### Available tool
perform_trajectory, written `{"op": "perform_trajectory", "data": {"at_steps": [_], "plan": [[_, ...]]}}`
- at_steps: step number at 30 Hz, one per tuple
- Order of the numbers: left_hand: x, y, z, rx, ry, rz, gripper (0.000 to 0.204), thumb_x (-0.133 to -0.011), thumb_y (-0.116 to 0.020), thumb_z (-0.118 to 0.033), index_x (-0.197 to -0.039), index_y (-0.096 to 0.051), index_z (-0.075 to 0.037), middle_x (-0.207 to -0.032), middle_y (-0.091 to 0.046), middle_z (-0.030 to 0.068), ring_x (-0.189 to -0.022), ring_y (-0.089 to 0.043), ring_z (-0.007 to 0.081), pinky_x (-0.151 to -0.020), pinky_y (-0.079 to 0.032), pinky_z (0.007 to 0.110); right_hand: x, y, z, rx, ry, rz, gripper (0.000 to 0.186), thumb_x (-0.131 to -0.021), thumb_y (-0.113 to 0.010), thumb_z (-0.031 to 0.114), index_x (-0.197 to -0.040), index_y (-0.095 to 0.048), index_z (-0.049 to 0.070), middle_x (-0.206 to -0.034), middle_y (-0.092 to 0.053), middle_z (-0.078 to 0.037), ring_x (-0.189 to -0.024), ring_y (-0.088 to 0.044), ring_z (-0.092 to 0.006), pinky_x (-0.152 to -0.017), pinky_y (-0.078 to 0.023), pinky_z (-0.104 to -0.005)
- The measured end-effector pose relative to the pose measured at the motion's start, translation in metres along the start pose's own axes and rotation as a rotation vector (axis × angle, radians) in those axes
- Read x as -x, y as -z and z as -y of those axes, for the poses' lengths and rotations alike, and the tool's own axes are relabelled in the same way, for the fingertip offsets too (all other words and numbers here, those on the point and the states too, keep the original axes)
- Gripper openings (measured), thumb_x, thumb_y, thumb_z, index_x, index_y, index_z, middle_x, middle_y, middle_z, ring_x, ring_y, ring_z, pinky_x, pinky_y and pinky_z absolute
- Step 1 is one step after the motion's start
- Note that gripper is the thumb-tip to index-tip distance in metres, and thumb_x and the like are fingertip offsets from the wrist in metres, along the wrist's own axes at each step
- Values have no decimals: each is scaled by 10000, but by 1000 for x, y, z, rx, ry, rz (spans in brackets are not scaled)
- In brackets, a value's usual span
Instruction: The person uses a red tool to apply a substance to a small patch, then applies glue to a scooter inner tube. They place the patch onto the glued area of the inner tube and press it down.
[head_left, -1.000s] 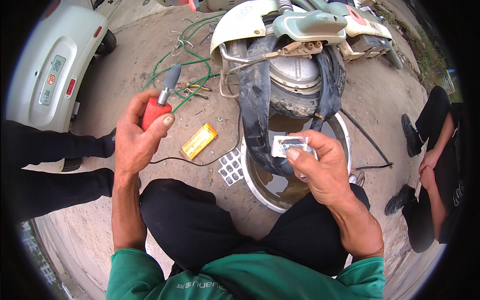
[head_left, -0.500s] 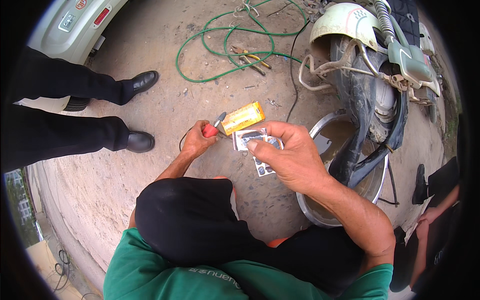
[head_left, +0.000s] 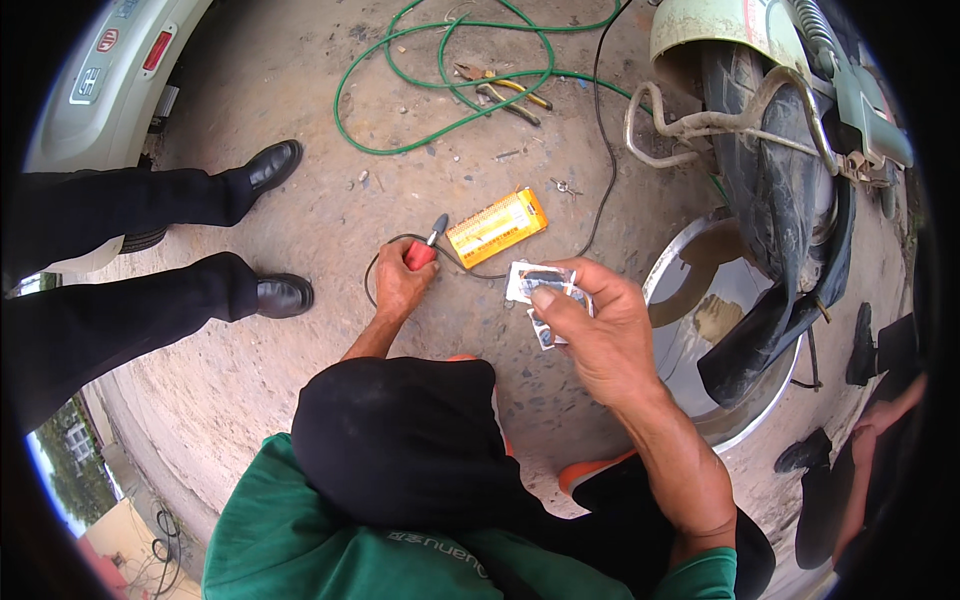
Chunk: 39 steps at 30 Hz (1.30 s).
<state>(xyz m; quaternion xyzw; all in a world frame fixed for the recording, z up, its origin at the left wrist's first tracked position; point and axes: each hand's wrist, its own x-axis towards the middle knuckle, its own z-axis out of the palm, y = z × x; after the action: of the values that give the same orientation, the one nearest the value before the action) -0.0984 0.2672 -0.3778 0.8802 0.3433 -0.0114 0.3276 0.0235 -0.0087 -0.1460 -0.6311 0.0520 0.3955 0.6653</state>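
Item, left hand (head_left: 398, 285): I am reaching it down to the ground, fingers closing round the red handle of a small tool (head_left: 424, 248) whose grey tip is pointing away from me.

Item, right hand (head_left: 590, 325): I am holding it above the ground, thumb and fingers pinching together on a small white packet (head_left: 535, 283); a second flat piece is hanging just below it, under my thumb.

Item, yellow box (head_left: 496, 227): lying flat on the ground just beyond the tool, near the packet.

Item, thin black wire (head_left: 600, 170): looping on the ground past the tool and under the box.

Item, ground (head_left: 330, 200): bare, gritty concrete, outdoors, stained and pebbled.

Item, green hose (head_left: 440, 110): lying in coils farther off, with pliers (head_left: 505, 92) resting on the ground among them.

Item, metal basin (head_left: 725, 320): sitting at my right, holding water, with a black inner tube (head_left: 770, 330) drooping into it from a scooter's rear wheel (head_left: 760, 140).

Item, another person's black shoes (head_left: 272, 165): standing at my left, beside a pale vehicle (head_left: 110, 80).
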Motion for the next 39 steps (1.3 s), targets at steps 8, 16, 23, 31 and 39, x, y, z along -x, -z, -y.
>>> {"op": "perform_trajectory", "data": {"at_steps": [8, 16, 23, 31, 39], "plan": [[3, -7, -6, -25, 5, -9, 589, -775, -894, -231, -1263, -695, 29, -1175, -685, 216, -1122, -669, 347, -1008, -523, 435, 1, 7, -16, 36, 72, -47, 210, -966, -750, 132, -1146, -769, 26, -851, -694, 34, -731, -564, -19, -641, -473, -231], [7, -14, 0, -56, -60, -55, 637, -760, -900, -248, -1288, -684, 36, -1189, -662, 229, -1131, -628, 379, -1031, -496, 451, 1, 9, -11, 31, 81, -12, 218, -966, -741, 139, -1149, -775, 26, -850, -698, 35, -711, -560, -21, -641, -470, -237], [11, 45, -50, 290, -124, 16, 336, -865, -848, -135, -1172, -757, -32, -1132, -690, 114, -994, -700, 203, -866, -566, 354, 6, 17, -10, 109, 68, -9, 207, -962, -740, 150, -1125, -778, 28, -796, -677, 51, -691, -552, -19, -623, -460, -232], [51, 132, -222, 477, -670, 523, 166, -856, -793, -9, -1021, -775, -23, -998, -692, 48, -915, -642, 113, -793, -500, 263, 12, 21, -10, 121, 108, -24, 199, -957, -740, 165, -1093, -774, 23, -783, -672, 41, -683, -553, -22, -612, -457, -238], [60, 116, -225, 508, -497, 484, 128, -869, -789, -10, -992, -769, -35, -931, -651, 9, -799, -574, 73, -682, -413, 250, 19, 28, -8, 179, 153, -24, 187, -959, -742, 156, -1084, -770, 20, -786, -670, 35, -690, -559, -32, -612, -456, -244]]}}
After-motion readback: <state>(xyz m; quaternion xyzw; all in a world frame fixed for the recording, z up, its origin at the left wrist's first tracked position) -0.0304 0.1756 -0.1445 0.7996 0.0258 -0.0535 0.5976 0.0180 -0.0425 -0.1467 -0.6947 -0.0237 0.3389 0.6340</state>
